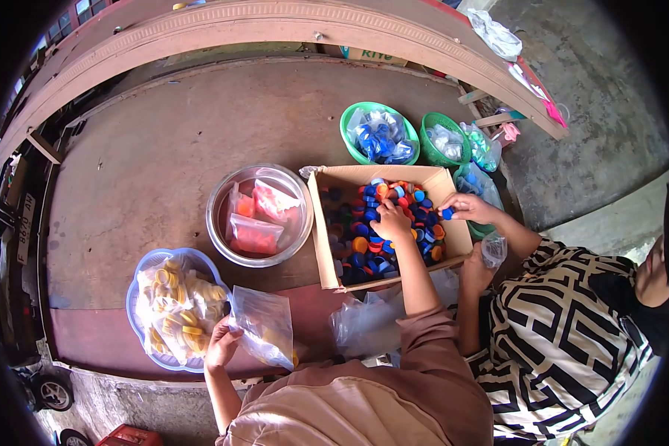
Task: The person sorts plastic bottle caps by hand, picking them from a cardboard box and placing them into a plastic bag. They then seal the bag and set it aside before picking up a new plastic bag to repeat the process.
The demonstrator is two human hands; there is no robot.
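Observation:
My left hand (221, 343) grips the edge of a clear plastic bag (263, 327) with a few yellow caps low inside it. Beside it stands a lavender basket (135, 327) of bagged yellow bottle caps (172, 297). My right hand (394, 223) reaches into a cardboard box (323, 253) of loose bottle caps (383, 256), blue, orange, red and yellow. Its fingers are apart and touch the caps; whether one lies under them is hidden. At the box's right side, a co-worker's hand (470, 208) pinches a blue cap (447, 213), and their other hand (477, 271) holds a small clear bag (493, 250).
A metal basin (214, 223) with bagged red and pink caps stands left of the box. Behind the box are green baskets (347, 141) with bagged blue and clear pieces. Loose plastic bags (364, 320) lie near my body. A wooden rail (223, 30) crosses the far side.

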